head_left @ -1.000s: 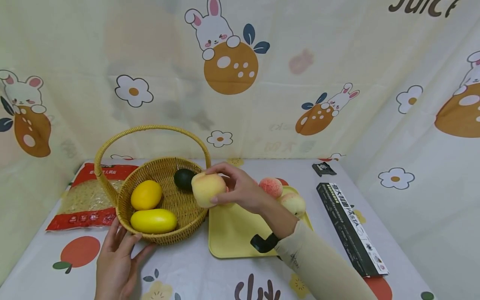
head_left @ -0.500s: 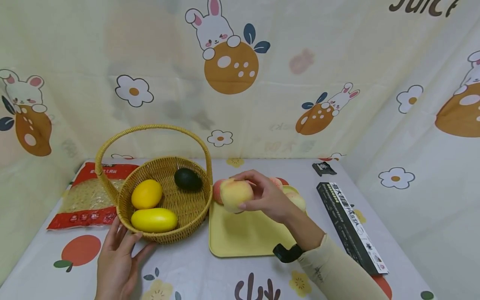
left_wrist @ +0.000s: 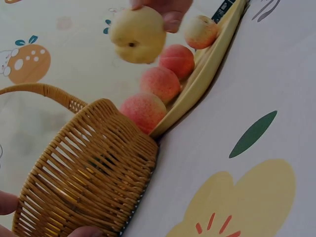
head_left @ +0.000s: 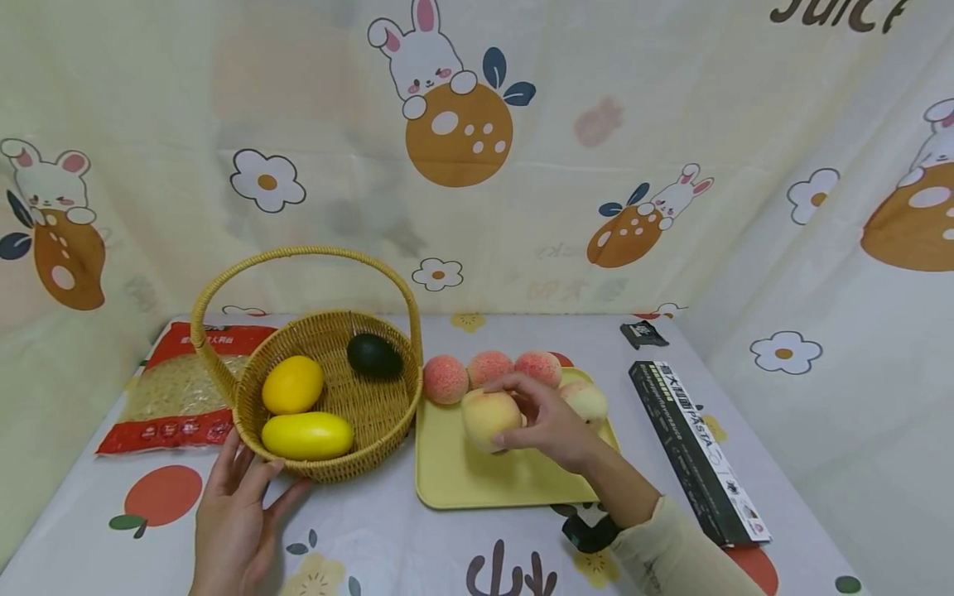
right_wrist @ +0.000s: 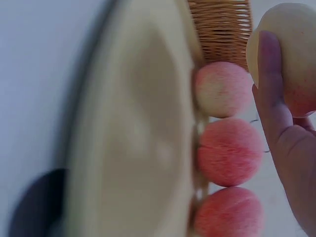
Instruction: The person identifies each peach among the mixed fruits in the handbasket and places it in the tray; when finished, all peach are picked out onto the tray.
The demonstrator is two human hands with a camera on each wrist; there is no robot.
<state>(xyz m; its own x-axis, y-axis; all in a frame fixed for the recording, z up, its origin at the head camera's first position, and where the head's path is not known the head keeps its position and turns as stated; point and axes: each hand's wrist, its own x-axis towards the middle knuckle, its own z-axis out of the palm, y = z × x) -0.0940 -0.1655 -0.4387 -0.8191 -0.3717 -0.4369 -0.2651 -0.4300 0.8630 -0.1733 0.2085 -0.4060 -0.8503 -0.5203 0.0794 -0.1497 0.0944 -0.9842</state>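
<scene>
My right hand (head_left: pixel 547 422) grips a pale yellow peach (head_left: pixel 492 420) between thumb and fingers, above the yellow tray (head_left: pixel 455 480). In the left wrist view the held peach (left_wrist: pixel 138 34) shows its underside with a small dark dimple. Red peaches (head_left: pixel 445 380) line the tray's far side, and another pale peach (head_left: pixel 585 402) lies at its right, partly behind the hand. My left hand (head_left: pixel 234 521) touches the near left side of the wicker basket (head_left: pixel 373 463) with spread, fairly straight fingers. Inside are a lemon (head_left: pixel 293 385), a long yellow fruit (head_left: pixel 307 436) and a dark green avocado (head_left: pixel 375 357).
A red and clear bag of pasta (head_left: pixel 179 381) lies behind the basket's left side. Right of the tray lies a long black pasta box (head_left: pixel 696 451), with a small black packet (head_left: pixel 644 334) beyond it. The basket's tall handle (head_left: pixel 305 251) arches over its opening. A printed curtain hangs behind the table.
My right hand has carried the pale peach from the basket's right rim rightward and down to over the tray, uncovering the red peaches. The left hand and basket have stayed nearly still.
</scene>
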